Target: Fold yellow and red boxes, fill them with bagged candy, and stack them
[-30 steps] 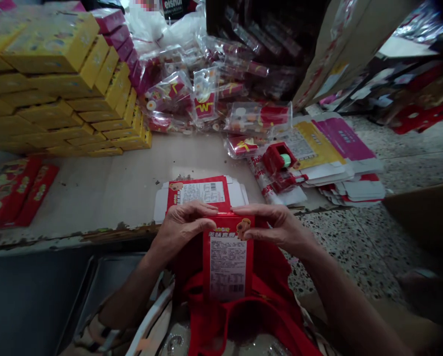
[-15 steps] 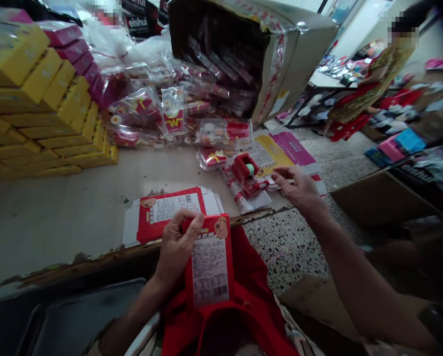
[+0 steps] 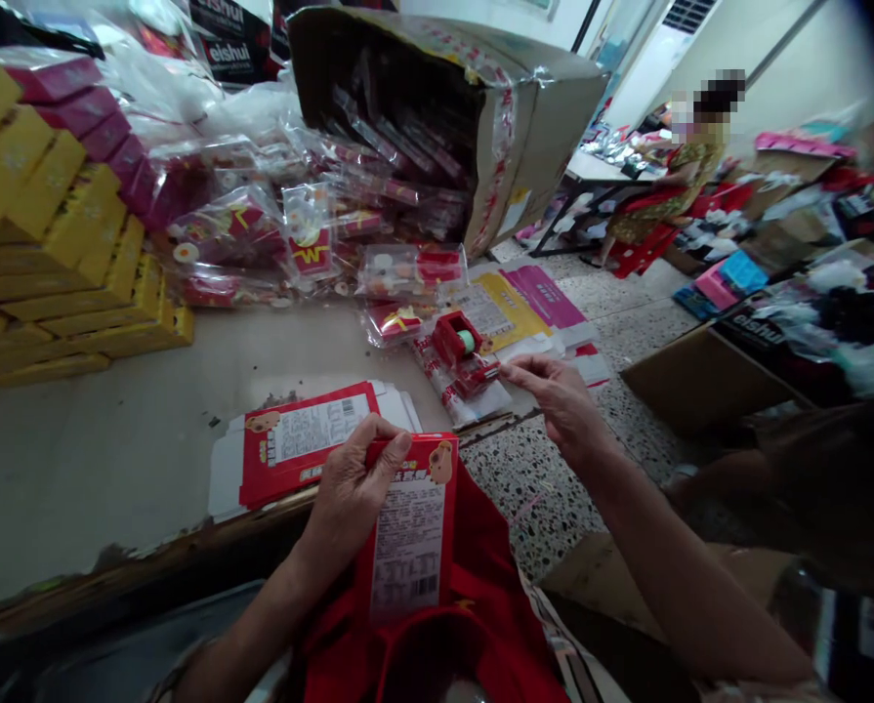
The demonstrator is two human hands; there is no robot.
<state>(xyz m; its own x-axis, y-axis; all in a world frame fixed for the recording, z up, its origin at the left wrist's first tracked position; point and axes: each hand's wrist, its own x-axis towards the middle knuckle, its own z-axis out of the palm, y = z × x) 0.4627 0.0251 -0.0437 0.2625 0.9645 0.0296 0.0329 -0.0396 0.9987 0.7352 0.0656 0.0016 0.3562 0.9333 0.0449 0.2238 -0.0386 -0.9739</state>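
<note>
My left hand (image 3: pixel 359 488) grips a red cardboard box (image 3: pixel 414 527) by its upper left corner, thumb on the front. The box stands upright over my lap, its printed white panel and brown cartoon animal facing me. My right hand (image 3: pixel 558 395) reaches to the red tape dispenser (image 3: pixel 457 337), thumb and forefinger pinched at its cutter end on the tape, which hardly shows. Beneath the dispenser lies a red and white plastic packet (image 3: pixel 437 381). Flattened red cartons (image 3: pixel 312 439) lie on the table left of the held box.
Yellow boxes (image 3: pixel 77 264) are stacked at the left. Clear-wrapped packs (image 3: pixel 309 239) spill from a tipped carton (image 3: pixel 539 127). Yellow and purple flat cartons (image 3: pixel 546 298) lie behind the dispenser. A person (image 3: pixel 671 186) is at a far table; another person's arm (image 3: pixel 722 478) shows at right.
My right hand has come left and down to the dispenser's cutter end, its fingers closing into a pinch. My left hand keeps hold of the box. The view has turned to the right.
</note>
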